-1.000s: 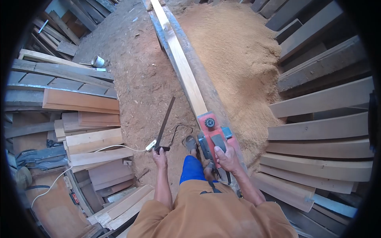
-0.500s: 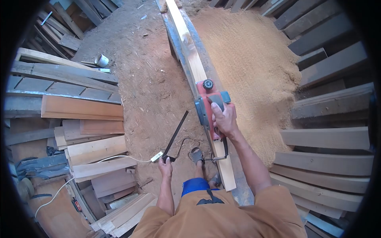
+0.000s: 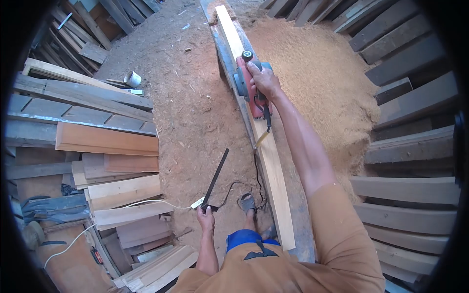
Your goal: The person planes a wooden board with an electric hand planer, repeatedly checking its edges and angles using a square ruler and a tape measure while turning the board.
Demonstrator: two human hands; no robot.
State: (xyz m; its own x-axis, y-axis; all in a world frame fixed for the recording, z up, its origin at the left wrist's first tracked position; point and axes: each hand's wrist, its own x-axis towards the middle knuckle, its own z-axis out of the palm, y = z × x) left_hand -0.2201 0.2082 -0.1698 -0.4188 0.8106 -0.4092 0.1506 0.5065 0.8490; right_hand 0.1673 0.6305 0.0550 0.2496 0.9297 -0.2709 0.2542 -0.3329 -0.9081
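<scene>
My right hand [image 3: 265, 80] is closed around the handle of a red electric planer [image 3: 256, 111], which sits on top of a long pale wooden board [image 3: 276, 188]. The board lies lengthwise on a narrow bench [image 3: 299, 219]. Behind the planer, its cord [image 3: 257, 171] hangs over the bench's left side towards the floor. Low on the left, my left hand [image 3: 206, 222] grips the short arm of a black try square [image 3: 216, 177], its long blade pointing up and away. A white socket block [image 3: 197, 202] shows just beside that hand; whether they touch I cannot tell.
Stacked boards [image 3: 124, 193] line the left side, and a row of planks [image 3: 405, 190] lines the right. Sawdust [image 3: 312, 88] is heaped right of the bench. A white bucket [image 3: 132, 79] lies at far left. A white cable [image 3: 71, 246] crosses the left stack.
My right hand has pushed the planer forward along the board, away from me, and the arm is stretched further. The cord trails behind it. My left hand still holds the try square.
</scene>
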